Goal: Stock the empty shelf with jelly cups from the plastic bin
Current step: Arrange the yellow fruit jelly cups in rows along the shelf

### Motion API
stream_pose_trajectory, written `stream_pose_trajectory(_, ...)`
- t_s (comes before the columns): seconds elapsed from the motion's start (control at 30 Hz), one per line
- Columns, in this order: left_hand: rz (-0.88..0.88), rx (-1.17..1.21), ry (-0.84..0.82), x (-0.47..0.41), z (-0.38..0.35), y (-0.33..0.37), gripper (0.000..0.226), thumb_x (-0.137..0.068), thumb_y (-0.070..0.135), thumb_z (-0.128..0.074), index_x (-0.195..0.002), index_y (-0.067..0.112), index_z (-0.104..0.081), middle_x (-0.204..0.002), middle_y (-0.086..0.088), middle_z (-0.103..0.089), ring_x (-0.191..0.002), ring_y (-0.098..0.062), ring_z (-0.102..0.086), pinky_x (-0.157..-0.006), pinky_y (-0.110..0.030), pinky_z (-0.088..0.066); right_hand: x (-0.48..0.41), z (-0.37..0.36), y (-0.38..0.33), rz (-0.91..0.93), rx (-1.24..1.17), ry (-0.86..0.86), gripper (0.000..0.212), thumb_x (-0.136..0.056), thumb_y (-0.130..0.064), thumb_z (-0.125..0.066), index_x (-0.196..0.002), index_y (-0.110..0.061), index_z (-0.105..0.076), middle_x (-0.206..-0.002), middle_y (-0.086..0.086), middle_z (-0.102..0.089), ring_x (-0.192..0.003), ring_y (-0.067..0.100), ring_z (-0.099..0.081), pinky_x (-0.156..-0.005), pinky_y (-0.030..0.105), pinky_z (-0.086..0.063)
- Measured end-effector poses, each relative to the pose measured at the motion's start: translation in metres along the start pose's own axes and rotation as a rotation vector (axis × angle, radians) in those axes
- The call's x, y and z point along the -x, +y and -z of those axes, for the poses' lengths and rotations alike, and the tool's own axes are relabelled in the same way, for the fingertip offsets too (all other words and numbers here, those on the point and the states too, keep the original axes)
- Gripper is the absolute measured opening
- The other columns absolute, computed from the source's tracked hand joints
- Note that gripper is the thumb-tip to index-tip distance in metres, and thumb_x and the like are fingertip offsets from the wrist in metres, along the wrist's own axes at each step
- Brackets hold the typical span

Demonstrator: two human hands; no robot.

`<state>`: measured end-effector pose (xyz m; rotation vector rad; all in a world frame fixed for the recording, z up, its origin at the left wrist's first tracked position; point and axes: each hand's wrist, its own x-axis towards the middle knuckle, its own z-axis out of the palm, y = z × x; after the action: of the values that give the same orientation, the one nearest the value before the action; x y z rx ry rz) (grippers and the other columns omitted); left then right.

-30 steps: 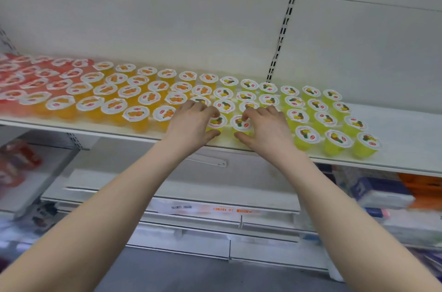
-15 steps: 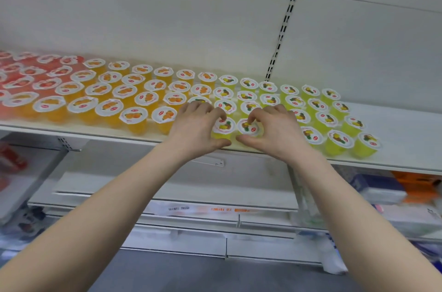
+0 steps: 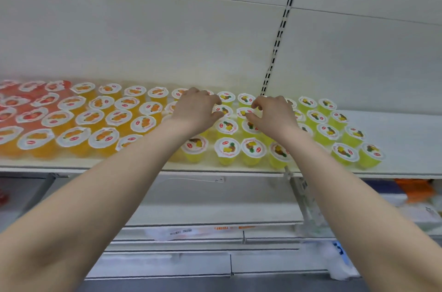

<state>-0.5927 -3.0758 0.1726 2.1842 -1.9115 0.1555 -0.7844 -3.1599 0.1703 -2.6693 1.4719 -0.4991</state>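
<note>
White shelf (image 3: 404, 141) carries jelly cups (image 3: 100, 115) in rows: red far left, orange next, yellow centre to right. Right end of shelf bare. Both arms reach in over the front rows. Left hand (image 3: 195, 111) curled around a yellow cup (image 3: 223, 110) in the second row from the back; right hand (image 3: 273, 114) curled around the neighbouring cup (image 3: 243, 112). Firm grip on either: cannot tell.

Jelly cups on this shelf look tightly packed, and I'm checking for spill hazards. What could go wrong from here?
1. The left hand and right hand reach over the front row to cups in the second row from the back; a forearm could knock front cups off the shelf edge.
2. Nudging one cup may shift its neighbours.
</note>
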Motion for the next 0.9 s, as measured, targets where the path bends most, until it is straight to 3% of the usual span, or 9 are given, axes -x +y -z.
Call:
stream_pose_trajectory(0.27, -0.005, -0.069, -0.113, -0.035, -0.008, -0.001, 0.049, -0.089, 0.06, -0.049, -0.128, 0.031, -0.059, -0.114, -0.004, -0.068, -0.114, -0.03, -0.053, -0.09, -0.038, -0.04, -0.025, -0.012, -0.013, -0.075, 0.032, -0.09, 0.036, -0.082, -0.052, -0.058, -0.099, -0.02, -0.062, -0.083, 0.0, -0.067, -0.104, 0.026, -0.051, -0.07, 0.035, -0.038)
stream_pose_trajectory(0.4, 0.004, -0.055, -0.126, -0.042, -0.01, 0.001, 0.048, -0.085, 0.06, -0.052, -0.121, 0.03, -0.062, -0.107, 0.0, -0.069, -0.107, -0.025, -0.059, -0.088, -0.035, -0.04, -0.034, -0.011, -0.015, -0.06, 0.005, -0.097, 0.03, -0.081, -0.044, -0.062, -0.096, -0.018, -0.062, -0.075, 0.0, -0.064, -0.1, 0.026, -0.054, -0.076, 0.037, -0.046)
stream_pose_trajectory(0.53, 0.002, -0.088, -0.119, -0.046, -0.011, 0.001, 0.044, -0.085, 0.059, -0.053, -0.119, 0.031, -0.063, -0.11, 0.0, -0.068, -0.107, -0.024, -0.058, -0.085, -0.035, -0.04, -0.037, -0.012, -0.006, -0.036, 0.013, -0.115, 0.03, -0.082, -0.045, -0.062, -0.097, -0.019, -0.062, -0.073, -0.005, -0.053, -0.103, 0.026, -0.051, -0.079, 0.038, -0.045)
stream_pose_trajectory(0.63, 0.023, -0.089, -0.074, -0.051, -0.009, 0.001, 0.043, -0.086, 0.058, -0.055, -0.12, 0.033, -0.062, -0.113, 0.002, -0.067, -0.11, -0.024, -0.054, -0.084, -0.035, -0.041, -0.044, -0.007, 0.004, -0.021, -0.018, -0.083, 0.038, -0.082, -0.054, -0.062, -0.102, -0.022, -0.064, -0.089, -0.003, -0.063, -0.104, 0.024, -0.051, -0.079, 0.037, -0.044)
stream_pose_trajectory(0.77, 0.043, -0.044, 0.034, -0.069, -0.01, 0.001, 0.04, -0.092, 0.051, -0.053, -0.125, 0.03, -0.061, -0.117, -0.002, -0.065, -0.113, -0.027, -0.051, -0.088, -0.037, -0.043, -0.066, -0.004, 0.014, 0.017, -0.028, -0.001, 0.038, -0.088, -0.049, -0.059, -0.114, -0.021, -0.065, -0.108, 0.002, -0.067, -0.111, 0.027, -0.05, -0.088, 0.04, -0.043)
stream_pose_trajectory(0.9, 0.033, -0.073, -0.065, -0.089, -0.017, 0.001, 0.047, -0.092, 0.054, -0.051, -0.133, 0.03, -0.055, -0.122, -0.005, -0.065, -0.118, -0.029, -0.05, -0.097, -0.039, -0.04, -0.087, -0.011, 0.016, 0.028, 0.029, -0.101, 0.04, -0.088, -0.051, -0.058, -0.117, -0.024, -0.061, -0.112, -0.001, -0.065, -0.116, 0.026, -0.046, -0.09, 0.039, -0.037)
